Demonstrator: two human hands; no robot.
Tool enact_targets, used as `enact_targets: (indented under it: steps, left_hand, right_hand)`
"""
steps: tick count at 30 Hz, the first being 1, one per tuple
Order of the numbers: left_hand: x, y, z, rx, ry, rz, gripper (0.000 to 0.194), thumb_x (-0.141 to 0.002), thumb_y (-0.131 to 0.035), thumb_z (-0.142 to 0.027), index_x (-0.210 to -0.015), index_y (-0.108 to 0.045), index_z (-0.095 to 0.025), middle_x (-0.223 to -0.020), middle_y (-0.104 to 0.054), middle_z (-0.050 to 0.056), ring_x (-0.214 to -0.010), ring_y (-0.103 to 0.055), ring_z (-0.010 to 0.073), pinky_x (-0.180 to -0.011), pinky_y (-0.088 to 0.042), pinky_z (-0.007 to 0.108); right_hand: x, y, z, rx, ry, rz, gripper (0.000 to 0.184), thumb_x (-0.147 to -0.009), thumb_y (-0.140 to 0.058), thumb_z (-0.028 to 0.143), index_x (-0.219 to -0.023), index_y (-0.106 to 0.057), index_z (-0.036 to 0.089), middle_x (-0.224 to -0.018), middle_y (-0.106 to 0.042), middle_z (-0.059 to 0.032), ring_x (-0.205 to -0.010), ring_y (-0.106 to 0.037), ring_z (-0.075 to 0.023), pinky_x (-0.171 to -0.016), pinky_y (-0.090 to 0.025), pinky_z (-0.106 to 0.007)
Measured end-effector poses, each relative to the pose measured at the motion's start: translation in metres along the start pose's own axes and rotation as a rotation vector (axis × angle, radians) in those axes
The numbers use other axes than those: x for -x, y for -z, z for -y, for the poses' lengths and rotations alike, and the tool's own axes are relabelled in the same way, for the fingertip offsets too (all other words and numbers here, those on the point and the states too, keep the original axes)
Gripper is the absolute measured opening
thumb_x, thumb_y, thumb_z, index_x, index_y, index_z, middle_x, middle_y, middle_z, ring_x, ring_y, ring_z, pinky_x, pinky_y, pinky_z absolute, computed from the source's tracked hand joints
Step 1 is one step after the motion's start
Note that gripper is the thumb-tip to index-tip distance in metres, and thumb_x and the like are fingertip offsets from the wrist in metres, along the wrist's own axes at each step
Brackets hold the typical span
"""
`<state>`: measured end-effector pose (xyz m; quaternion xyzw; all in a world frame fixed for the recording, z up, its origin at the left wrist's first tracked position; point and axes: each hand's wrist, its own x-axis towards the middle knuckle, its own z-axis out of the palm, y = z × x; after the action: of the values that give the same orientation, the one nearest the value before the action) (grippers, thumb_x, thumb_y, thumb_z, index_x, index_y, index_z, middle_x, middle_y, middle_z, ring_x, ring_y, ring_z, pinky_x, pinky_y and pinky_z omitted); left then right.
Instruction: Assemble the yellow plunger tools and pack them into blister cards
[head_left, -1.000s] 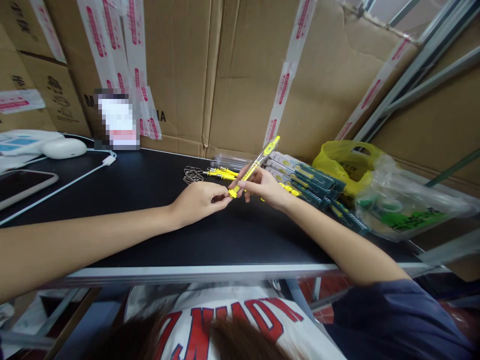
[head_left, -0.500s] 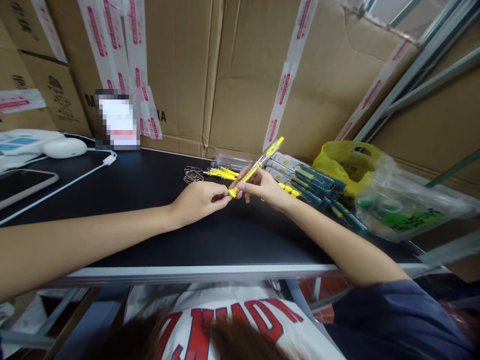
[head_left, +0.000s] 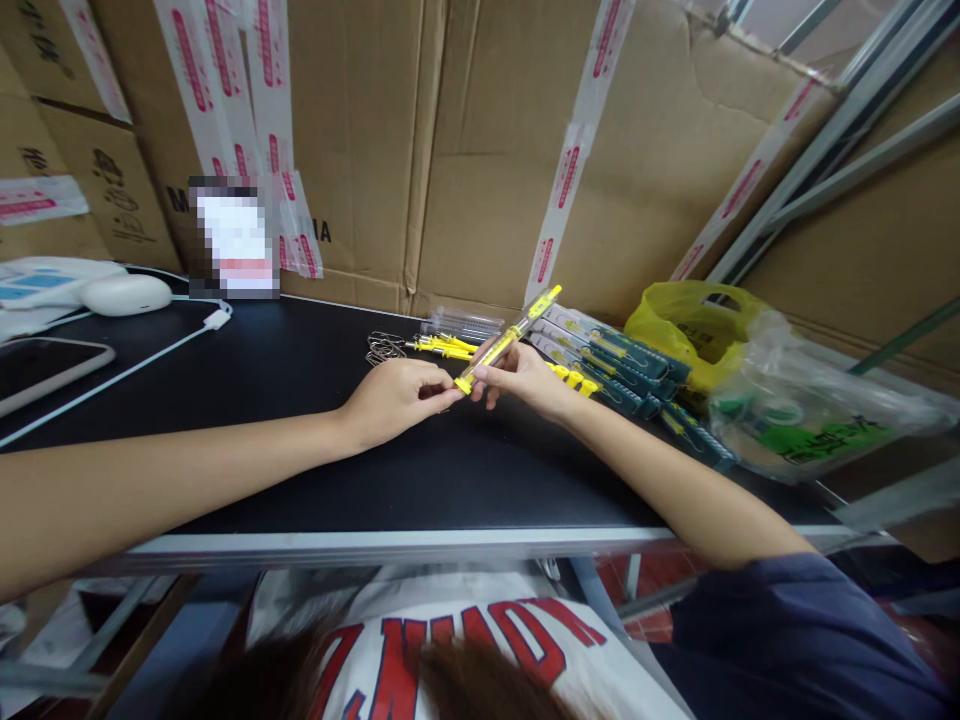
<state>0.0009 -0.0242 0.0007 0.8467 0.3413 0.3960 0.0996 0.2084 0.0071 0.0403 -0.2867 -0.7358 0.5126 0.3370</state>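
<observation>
The black counter (head_left: 450,485) is edged with a pale metal strip, and it is backed by a tall cardboard box (head_left: 502,190) sealed with white tape (head_left: 566,170) printed in red. A further carton (head_left: 112,190) is seen at the left, and the right side is crossed by a metal frame (head_left: 862,166). Below the counter, a patch of reddish floor (head_left: 666,592) is shown.

Toward the right end, a yellow bag (head_left: 667,300) is set down with its handle loop raised; its contents cannot be made out. It is overlapped by a clear bag (head_left: 810,430) with green print, through which round shapes are dimly seen. Beside the bags, slim teal packets (head_left: 634,362), pictured with a yellow tool, are stacked. Clear plastic tubes (head_left: 469,325) are laid near the box, behind yellow pieces (head_left: 446,346) and bent wire hooks (head_left: 385,347). At the left, a white rounded case (head_left: 127,295), a phone (head_left: 52,365) and a pale cable (head_left: 217,319) are placed.

A slender yellow-ended tube (head_left: 511,336) is held slanting above the middle of the counter. Its lower end is pinched in the left hand (head_left: 394,400), and its shaft is gripped between thumb and fingers of the right hand (head_left: 525,380).
</observation>
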Motion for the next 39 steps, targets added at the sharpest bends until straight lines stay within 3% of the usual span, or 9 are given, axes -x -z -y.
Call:
enact_targets:
  steps: [10,16,20,27,39]
  left_hand:
    - [-0.001,0.002,0.001,0.109,0.077,-0.013,0.025,-0.083,-0.063,-0.04,-0.072,-0.062,-0.017,-0.067,-0.064,-0.002,-0.059,-0.056,0.0115,-0.06,-0.04,0.024]
    - [-0.002,0.001,-0.002,0.366,0.153,0.032,0.032,-0.082,-0.064,-0.034,-0.106,-0.046,-0.021,-0.075,-0.067,-0.003,-0.073,-0.066,0.0149,-0.075,-0.046,0.029]
    - [-0.003,-0.006,-0.001,0.527,0.176,0.116,0.035,-0.086,-0.056,-0.03,-0.117,-0.043,-0.02,-0.067,-0.063,-0.004,-0.066,-0.063,0.013,-0.068,-0.045,0.027]
    - [-0.005,-0.014,-0.002,0.688,0.347,0.085,0.036,-0.08,-0.061,-0.033,-0.109,-0.045,-0.018,-0.065,-0.06,-0.005,-0.063,-0.059,0.0123,-0.06,-0.044,0.025]
    - [-0.009,-0.008,0.003,0.678,0.425,0.12,0.033,-0.081,-0.063,-0.042,-0.098,-0.06,-0.014,-0.065,-0.062,-0.002,-0.059,-0.059,0.0105,-0.059,-0.048,0.025]
  right_hand:
    - [0.0,0.001,-0.011,-0.13,-0.093,-0.005,0.042,-0.065,-0.083,0.038,-0.088,-0.057,0.015,-0.067,-0.068,0.0011,-0.054,-0.065,-0.0112,-0.044,-0.054,-0.019]
    - [-0.001,-0.001,-0.011,-0.129,-0.075,-0.013,0.04,-0.065,-0.082,0.038,-0.087,-0.06,0.014,-0.068,-0.068,-0.0004,-0.056,-0.065,-0.011,-0.045,-0.054,-0.019]
    - [-0.002,0.0,-0.013,-0.085,-0.06,-0.047,0.04,-0.062,-0.083,0.038,-0.086,-0.061,0.014,-0.069,-0.067,0.0004,-0.056,-0.063,-0.0102,-0.044,-0.054,-0.019]
    - [-0.003,0.001,-0.014,0.014,-0.001,-0.041,0.04,-0.062,-0.083,0.037,-0.088,-0.063,0.014,-0.067,-0.065,0.0012,-0.056,-0.061,-0.0096,-0.045,-0.053,-0.018]
    - [-0.001,-0.003,-0.01,0.058,-0.022,-0.02,0.037,-0.07,-0.077,0.039,-0.092,-0.061,0.015,-0.07,-0.061,0.0014,-0.056,-0.059,-0.0085,-0.045,-0.053,-0.019]
